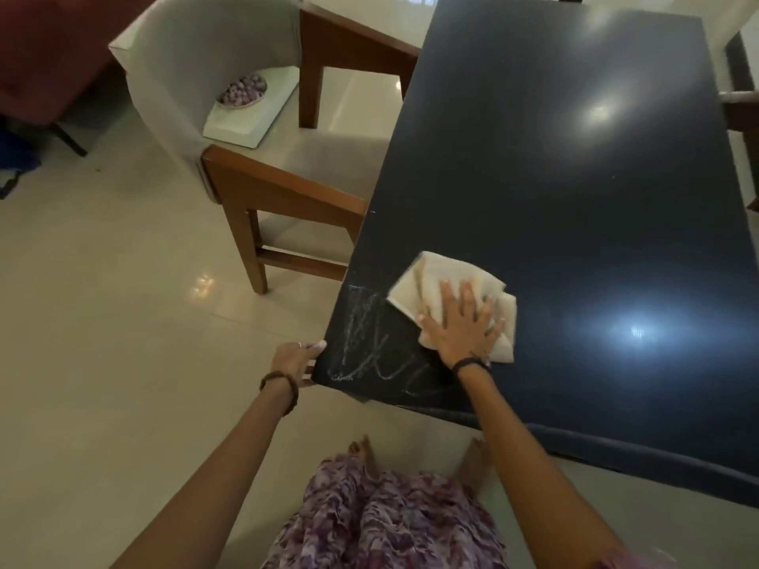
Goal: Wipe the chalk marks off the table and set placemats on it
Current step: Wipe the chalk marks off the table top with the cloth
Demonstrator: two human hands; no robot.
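Right hand [460, 326], fingers spread flat, presses cloth [447, 281] beside chalk marks [365, 342]; left hand [297, 359] grips desk [575, 178] corner, likely for bracing.

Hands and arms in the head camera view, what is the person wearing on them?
Both forearms are bare, no sleeves showing. The left hand has a brown beaded bracelet at the wrist and a thin ring on one finger. The right hand has a thin dark band at the wrist.
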